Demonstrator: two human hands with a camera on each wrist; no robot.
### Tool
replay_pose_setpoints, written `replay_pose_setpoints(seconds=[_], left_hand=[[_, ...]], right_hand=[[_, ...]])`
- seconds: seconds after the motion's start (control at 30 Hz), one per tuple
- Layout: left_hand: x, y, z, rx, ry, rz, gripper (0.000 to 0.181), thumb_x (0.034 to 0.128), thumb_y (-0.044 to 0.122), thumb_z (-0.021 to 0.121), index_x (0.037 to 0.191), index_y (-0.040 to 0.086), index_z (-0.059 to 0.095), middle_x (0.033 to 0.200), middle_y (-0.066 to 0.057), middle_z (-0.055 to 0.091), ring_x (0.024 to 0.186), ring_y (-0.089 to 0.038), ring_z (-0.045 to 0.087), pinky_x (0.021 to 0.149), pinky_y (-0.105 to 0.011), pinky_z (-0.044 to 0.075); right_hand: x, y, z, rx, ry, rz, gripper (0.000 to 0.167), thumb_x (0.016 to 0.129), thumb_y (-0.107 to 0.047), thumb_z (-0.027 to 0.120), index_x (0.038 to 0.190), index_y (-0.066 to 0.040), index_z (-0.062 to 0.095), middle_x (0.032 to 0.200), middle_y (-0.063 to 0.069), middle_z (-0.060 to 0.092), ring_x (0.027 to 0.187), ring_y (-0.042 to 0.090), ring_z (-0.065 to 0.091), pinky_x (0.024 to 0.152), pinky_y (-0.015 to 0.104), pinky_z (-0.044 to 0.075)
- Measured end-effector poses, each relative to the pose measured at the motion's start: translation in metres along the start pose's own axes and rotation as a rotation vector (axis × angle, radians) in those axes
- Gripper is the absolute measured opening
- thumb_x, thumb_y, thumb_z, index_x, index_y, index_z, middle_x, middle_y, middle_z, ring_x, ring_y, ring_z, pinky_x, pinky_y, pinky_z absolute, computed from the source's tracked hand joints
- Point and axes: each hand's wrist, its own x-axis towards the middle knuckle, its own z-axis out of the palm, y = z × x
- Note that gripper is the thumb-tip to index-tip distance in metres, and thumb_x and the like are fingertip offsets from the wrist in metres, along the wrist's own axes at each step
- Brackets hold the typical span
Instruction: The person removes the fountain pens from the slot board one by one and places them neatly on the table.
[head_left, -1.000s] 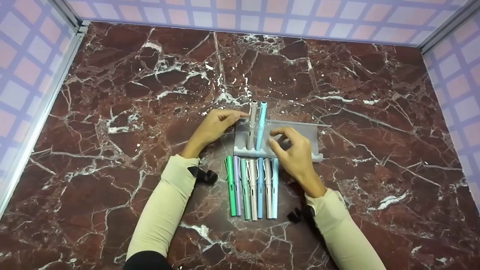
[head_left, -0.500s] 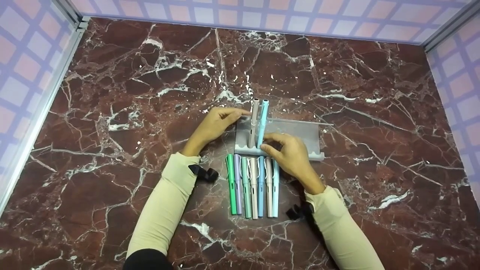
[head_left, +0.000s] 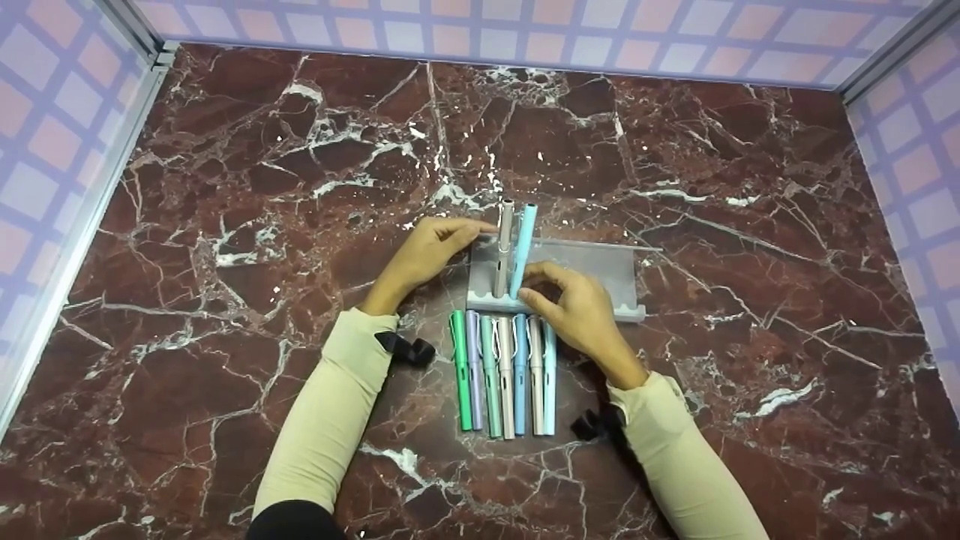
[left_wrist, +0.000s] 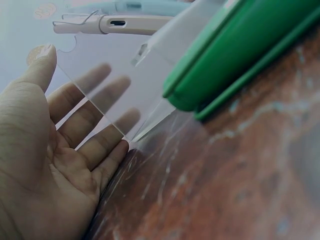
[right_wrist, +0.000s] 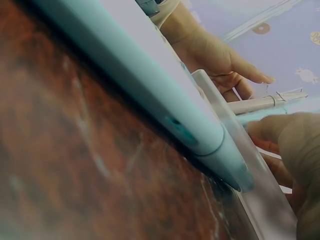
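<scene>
A clear plastic pen stand point(head_left: 589, 262) holds two upright, leaning fountain pens: a grey-brown pen point(head_left: 502, 259) and a light blue pen point(head_left: 526, 232) to its right. My right hand point(head_left: 585, 307) pinches the light blue pen near its lower end, between thumb and index finger. At the stand's left side is my left hand point(head_left: 427, 255); in the left wrist view its fairly straight fingers point(left_wrist: 95, 115) show through the clear panel point(left_wrist: 115, 85), with the thumb raised at the panel's edge. In the right wrist view, part of the pinched pen is hidden by my right hand.
In front of the stand, several capped pens lie side by side on the marbled table point(head_left: 262, 187), from a green pen point(head_left: 462, 375) at the left to a pale blue pen point(head_left: 550, 382) at the right. Checkered panels point(head_left: 600, 34) enclose the back and sides.
My right hand has moved left to the light blue pen and now pinches it. The pen's lower end has shifted slightly left. My left hand has stayed beside the stand.
</scene>
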Motion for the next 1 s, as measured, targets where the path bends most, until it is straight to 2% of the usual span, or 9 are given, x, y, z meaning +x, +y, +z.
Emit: replay_pose_setpoints(seconds=[0.1,0.2,0.27,0.33,0.43,0.57,0.7,0.9,1.0], left_hand=[[0.004,-0.011,-0.001,0.007,-0.003,-0.007,0.05,0.1038,0.045,0.051,0.123,0.002,0.068,0.118,-0.023,0.069,0.063,-0.011,0.038,0.063,-0.023,0.037],[0.005,-0.017,-0.001,0.01,-0.002,-0.001,0.057,0.1002,0.055,0.05,0.123,0.006,0.07,0.118,-0.019,0.071,0.063,-0.011,0.038,0.061,-0.023,0.036],[0.005,-0.018,-0.002,0.01,0.0,0.009,0.058,0.0988,0.057,0.051,0.122,0.008,0.071,0.119,-0.015,0.072,0.069,-0.01,0.049,0.066,-0.023,0.042],[0.005,-0.019,-0.002,0.005,-0.001,0.025,0.056,0.0991,0.056,0.051,0.122,0.01,0.071,0.122,-0.011,0.072,0.085,-0.015,0.062,0.08,-0.027,0.05],[0.005,-0.019,-0.002,-0.005,-0.002,0.043,0.055,0.0992,0.056,0.052,0.121,0.01,0.072,0.125,-0.009,0.071,0.113,-0.021,0.066,0.101,-0.035,0.049],[0.005,-0.019,-0.002,-0.002,-0.003,0.042,0.064,0.0951,0.065,0.051,0.121,0.01,0.072,0.125,-0.008,0.071,0.114,-0.025,0.065,0.103,-0.04,0.049],[0.006,-0.019,-0.002,0.015,-0.003,0.036,0.072,0.0912,0.072,0.049,0.121,0.01,0.072,0.127,-0.007,0.07,0.118,-0.023,0.064,0.105,-0.041,0.048],[0.007,-0.019,-0.002,0.021,0.0,0.023,0.08,0.0865,0.078,0.048,0.121,0.01,0.072,0.125,-0.007,0.071,0.102,-0.022,0.066,0.099,-0.04,0.05],[0.006,-0.019,-0.001,0.017,0.001,0.02,0.079,0.0863,0.078,0.047,0.121,0.011,0.072,0.126,-0.007,0.071,0.111,-0.023,0.066,0.103,-0.041,0.049]], right_hand=[[0.0,0.0,-0.001,-0.039,-0.007,0.004,0.036,0.09,-0.035,0.075,0.122,-0.018,0.07,0.106,0.006,0.076,0.09,0.027,0.069,0.081,0.046,0.052],[0.0,0.0,0.0,-0.063,-0.013,0.003,0.04,0.091,-0.037,0.074,0.125,-0.018,0.07,0.114,0.009,0.074,0.098,0.031,0.069,0.085,0.049,0.052],[0.0,0.0,0.0,-0.072,-0.014,-0.007,0.039,0.091,-0.036,0.074,0.124,-0.017,0.07,0.118,0.009,0.073,0.103,0.032,0.069,0.088,0.05,0.052],[0.0,0.0,0.001,-0.077,-0.009,-0.018,0.036,0.091,-0.035,0.074,0.122,-0.017,0.071,0.118,0.009,0.073,0.105,0.032,0.069,0.089,0.05,0.052],[0.0,0.001,0.001,-0.078,-0.004,-0.025,0.03,0.091,-0.032,0.075,0.117,-0.017,0.073,0.115,0.007,0.074,0.104,0.03,0.069,0.088,0.049,0.052],[0.0,0.0,0.001,-0.061,-0.009,-0.013,0.025,0.091,-0.032,0.074,0.112,-0.019,0.074,0.11,0.006,0.075,0.099,0.029,0.069,0.086,0.048,0.052],[0.001,-0.002,0.001,-0.056,-0.025,0.01,0.032,0.09,-0.036,0.075,0.118,-0.019,0.073,0.11,0.007,0.075,0.097,0.028,0.068,0.085,0.047,0.052],[0.002,-0.004,0.001,-0.071,-0.047,0.037,0.037,0.09,-0.039,0.074,0.12,-0.017,0.072,0.115,0.007,0.074,0.1,0.03,0.067,0.088,0.048,0.051],[0.001,-0.004,0.001,-0.073,-0.042,0.047,0.034,0.089,-0.038,0.075,0.116,-0.017,0.073,0.11,0.007,0.074,0.096,0.03,0.067,0.085,0.048,0.05]])
